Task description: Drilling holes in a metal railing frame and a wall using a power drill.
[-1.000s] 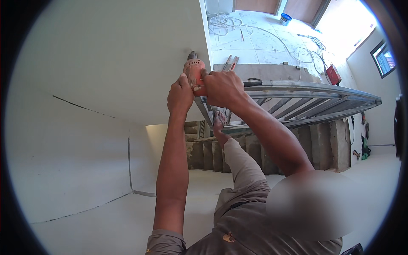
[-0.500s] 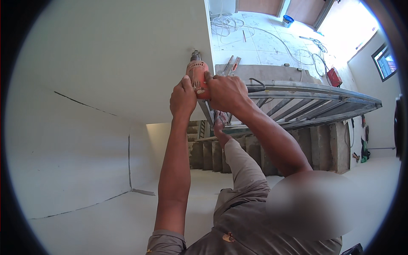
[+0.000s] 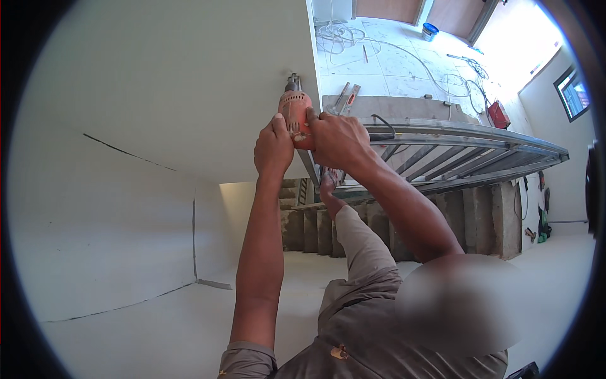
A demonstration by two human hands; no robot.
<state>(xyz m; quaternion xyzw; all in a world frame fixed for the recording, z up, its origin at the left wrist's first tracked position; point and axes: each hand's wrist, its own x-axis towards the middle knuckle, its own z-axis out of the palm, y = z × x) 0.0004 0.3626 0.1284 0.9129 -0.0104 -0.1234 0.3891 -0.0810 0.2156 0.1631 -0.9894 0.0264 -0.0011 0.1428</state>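
A dusty orange-red power drill (image 3: 295, 107) points away from me, its metal chuck close against the pale wall (image 3: 189, 76) near the wall's right edge. Whether the bit is inside the wall I cannot tell. My left hand (image 3: 274, 146) is closed along the drill's left side, thumb lying on the housing. From the right, my right hand (image 3: 341, 138) wraps round the drill's rear, with the fingers partly hidden. A black cord (image 3: 382, 136) shows beside that hand. Under the drill, the metal post of a railing (image 3: 467, 142) stands near the wall.
Bare concrete stairs (image 3: 391, 227) lie far below, beyond the railing. My bare foot (image 3: 328, 183) is by the railing's base. On the tiled floor (image 3: 398, 66) are levels or straight bars (image 3: 351, 100), loose cables (image 3: 341, 38), a blue bucket (image 3: 429, 31) and a red box (image 3: 498, 115).
The whole view has shifted very slightly. Both hands keep their grip on the drill, which stays at the same place on the wall.
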